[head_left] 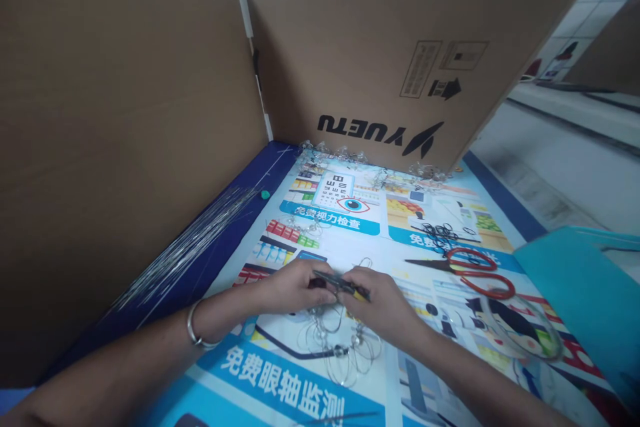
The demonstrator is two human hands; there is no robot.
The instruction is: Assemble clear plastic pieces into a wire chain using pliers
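Observation:
Both my hands meet over a printed poster mat (280,380). My right hand (383,303) is closed on small pliers (345,285) with a yellow-and-black handle, their dark jaws pointing left. My left hand (295,287) is closed in a pinch at the jaw tips, on a thin wire piece too small to make out. Looped wire pieces with clear beads (345,350) lie on the mat just below my hands. A metal bangle (196,333) sits on my left wrist.
Red-handled scissors (470,270) and small black rings (443,233) lie to the right. A bundle of straight wires (185,250) lies along the left cardboard wall (125,113). More beaded wire pieces (345,157) line the back cardboard panel (400,47). A teal sheet (585,293) lies at right.

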